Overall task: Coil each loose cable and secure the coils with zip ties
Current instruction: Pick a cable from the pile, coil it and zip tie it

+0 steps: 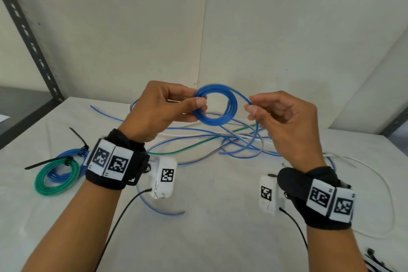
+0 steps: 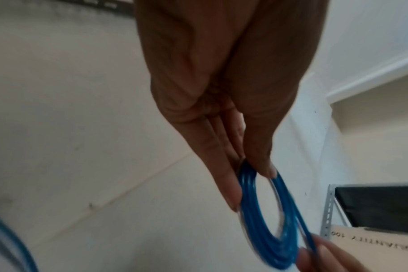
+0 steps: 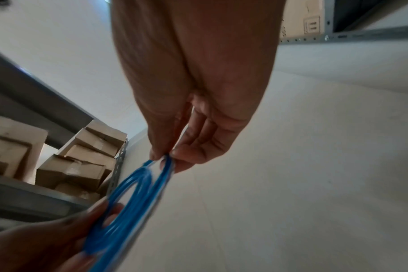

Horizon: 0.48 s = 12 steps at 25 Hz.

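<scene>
Above the table (image 1: 220, 216), both hands pinch the blue coil (image 1: 215, 108), seemingly untied.

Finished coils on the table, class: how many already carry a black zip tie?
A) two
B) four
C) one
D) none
A: the head view shows a green coil and a blue coil lying together at the left of the table, each with a black zip tie.
</scene>
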Each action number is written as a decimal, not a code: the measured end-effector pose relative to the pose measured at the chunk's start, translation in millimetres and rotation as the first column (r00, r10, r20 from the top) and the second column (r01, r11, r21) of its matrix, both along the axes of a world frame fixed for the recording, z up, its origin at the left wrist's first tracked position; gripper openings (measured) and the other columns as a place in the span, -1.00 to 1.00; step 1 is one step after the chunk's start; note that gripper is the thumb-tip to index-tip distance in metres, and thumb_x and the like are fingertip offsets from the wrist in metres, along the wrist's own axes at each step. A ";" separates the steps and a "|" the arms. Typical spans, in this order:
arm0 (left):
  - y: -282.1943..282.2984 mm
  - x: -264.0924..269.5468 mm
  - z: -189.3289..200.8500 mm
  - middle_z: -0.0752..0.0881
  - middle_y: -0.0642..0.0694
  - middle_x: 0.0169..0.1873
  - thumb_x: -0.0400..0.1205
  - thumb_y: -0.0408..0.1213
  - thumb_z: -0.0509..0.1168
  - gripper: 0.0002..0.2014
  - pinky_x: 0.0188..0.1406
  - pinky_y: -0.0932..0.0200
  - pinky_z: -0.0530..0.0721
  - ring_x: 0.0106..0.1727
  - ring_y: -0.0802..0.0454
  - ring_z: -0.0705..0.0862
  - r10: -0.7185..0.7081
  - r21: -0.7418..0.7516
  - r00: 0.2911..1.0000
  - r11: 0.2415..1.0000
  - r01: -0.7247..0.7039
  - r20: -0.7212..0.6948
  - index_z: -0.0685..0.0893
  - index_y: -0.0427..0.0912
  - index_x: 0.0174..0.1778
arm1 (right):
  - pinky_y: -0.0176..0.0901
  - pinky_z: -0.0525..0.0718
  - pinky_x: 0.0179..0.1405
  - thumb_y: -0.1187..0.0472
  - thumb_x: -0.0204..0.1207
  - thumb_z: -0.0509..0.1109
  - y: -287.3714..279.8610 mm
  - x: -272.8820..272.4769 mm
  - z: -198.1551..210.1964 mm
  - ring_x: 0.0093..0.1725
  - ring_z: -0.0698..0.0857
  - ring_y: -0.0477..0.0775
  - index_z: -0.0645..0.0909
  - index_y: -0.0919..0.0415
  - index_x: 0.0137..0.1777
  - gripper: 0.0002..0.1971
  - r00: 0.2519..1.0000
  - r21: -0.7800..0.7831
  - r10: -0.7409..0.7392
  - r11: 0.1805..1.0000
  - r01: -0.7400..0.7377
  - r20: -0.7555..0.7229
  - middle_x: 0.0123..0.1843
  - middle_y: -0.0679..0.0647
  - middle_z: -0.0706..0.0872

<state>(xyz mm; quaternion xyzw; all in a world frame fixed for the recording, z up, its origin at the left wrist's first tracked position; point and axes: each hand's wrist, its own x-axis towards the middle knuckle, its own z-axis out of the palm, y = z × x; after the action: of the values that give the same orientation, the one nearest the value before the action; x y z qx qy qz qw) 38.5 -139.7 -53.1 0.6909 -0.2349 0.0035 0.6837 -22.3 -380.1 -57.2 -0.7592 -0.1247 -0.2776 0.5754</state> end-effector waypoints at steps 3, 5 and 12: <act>-11.1 -4.2 -0.3 0.87 -0.24 -0.15 0.55 -0.24 0.44 -0.79 -0.05 0.10 0.84 -0.08 -0.09 0.86 -0.026 -0.135 0.996 0.991 0.015 -0.084 0.83 -0.26 0.02 | -0.28 0.71 -0.24 0.38 0.53 0.55 14.7 2.4 -2.7 -0.22 0.83 0.01 0.77 0.21 0.01 -0.89 0.998 0.109 -0.023 0.994 0.016 0.061 -0.17 0.10 0.86; -16.4 -5.7 -1.3 0.87 -0.20 -0.15 0.52 -0.20 0.44 -0.75 -0.07 0.14 0.83 -0.09 -0.07 0.86 -0.054 -0.182 0.991 0.983 0.030 -0.125 0.82 -0.25 0.02 | -0.26 0.70 -0.30 0.37 0.56 0.53 20.7 4.9 -4.6 -0.20 0.80 0.01 0.76 0.18 0.02 -0.88 0.995 0.157 -0.040 0.987 0.025 0.096 -0.11 0.13 0.85; -21.0 -7.5 -1.9 0.86 -0.19 -0.15 0.49 -0.19 0.45 -0.72 -0.07 0.13 0.84 -0.09 -0.08 0.85 -0.081 -0.265 0.985 0.964 0.038 -0.153 0.81 -0.27 0.04 | -0.22 0.72 -0.33 0.32 0.58 0.51 26.3 6.0 -7.4 -0.18 0.81 0.04 0.76 0.17 0.04 -0.91 0.996 0.261 -0.057 0.965 0.039 0.063 -0.11 0.07 0.87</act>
<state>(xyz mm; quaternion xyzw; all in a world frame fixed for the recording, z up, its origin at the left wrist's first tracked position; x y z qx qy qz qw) 31.0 -160.7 -55.1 0.5855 -0.1966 -0.0426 0.7853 -16.2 -353.8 -64.6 -0.6700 -0.0889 -0.3319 0.6581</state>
